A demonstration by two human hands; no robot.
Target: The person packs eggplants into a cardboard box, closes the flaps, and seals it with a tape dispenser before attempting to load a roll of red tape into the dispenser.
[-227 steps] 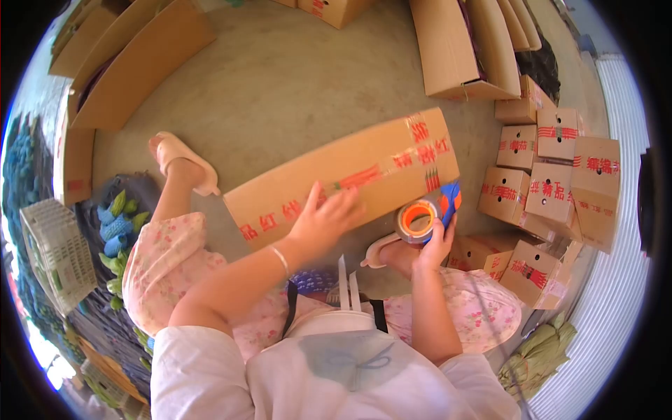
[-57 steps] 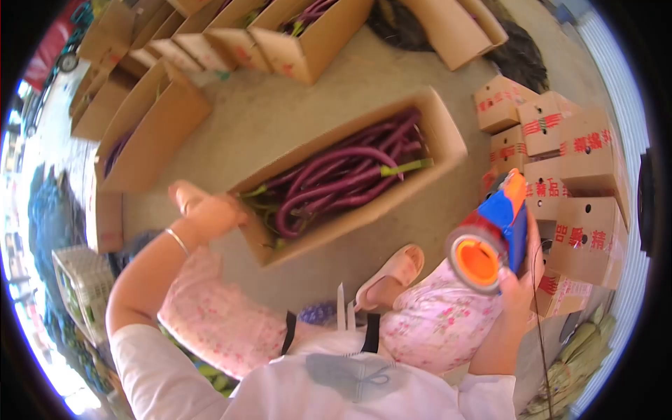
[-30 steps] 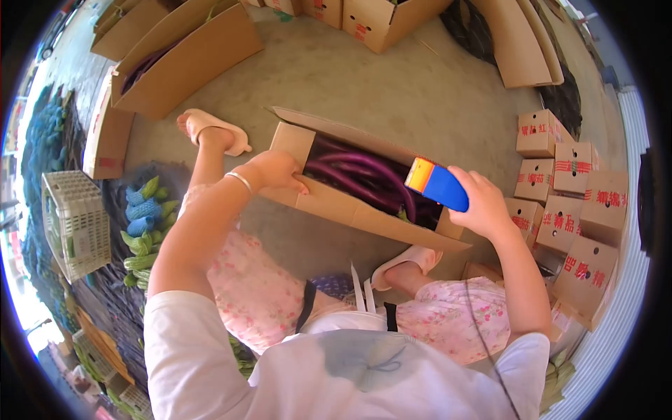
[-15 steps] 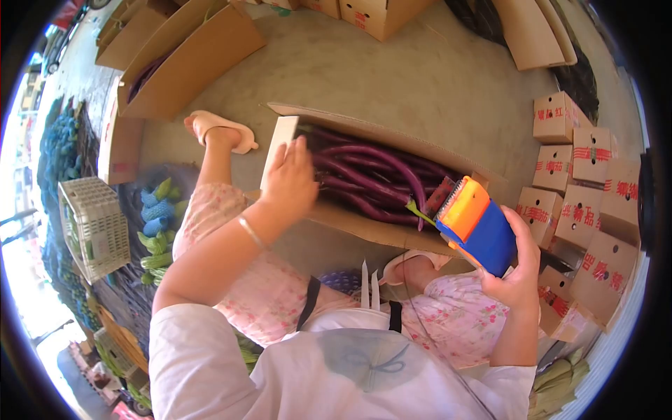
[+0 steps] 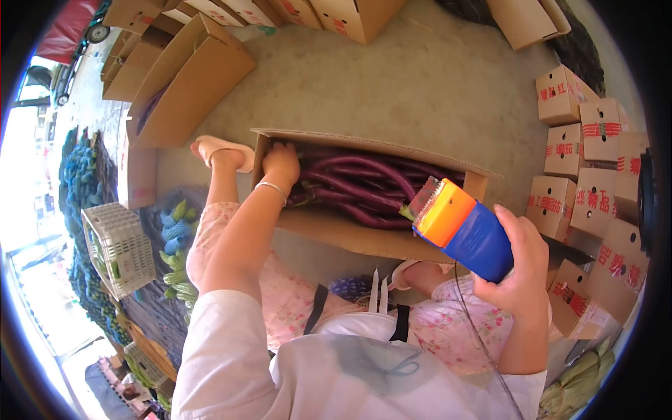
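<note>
Long purple eggplants [image 5: 357, 175] lie packed in an open cardboard box [image 5: 364, 241] in front of me. My left hand [image 5: 281, 166] reaches into the left end of this box, by its end wall and the eggplant ends. Its fingers point down and are mostly hidden. In my right hand [image 5: 521, 262] is an orange and blue tape dispenser [image 5: 465, 227], with its toothed cutting edge turned up and left. It is held over the right end of the box, overlapping the eggplants in this view.
Printed cartons [image 5: 581, 189] are stacked at the right. More open boxes [image 5: 189, 84] stand at the upper left. A white plastic crate [image 5: 119, 248] and green vegetables in blue netting [image 5: 175, 231] lie left of my leg.
My left hand has gone from above the box's left end down into it, and the pale end flap no longer shows upright. The tape dispenser has shifted slightly left and down.
</note>
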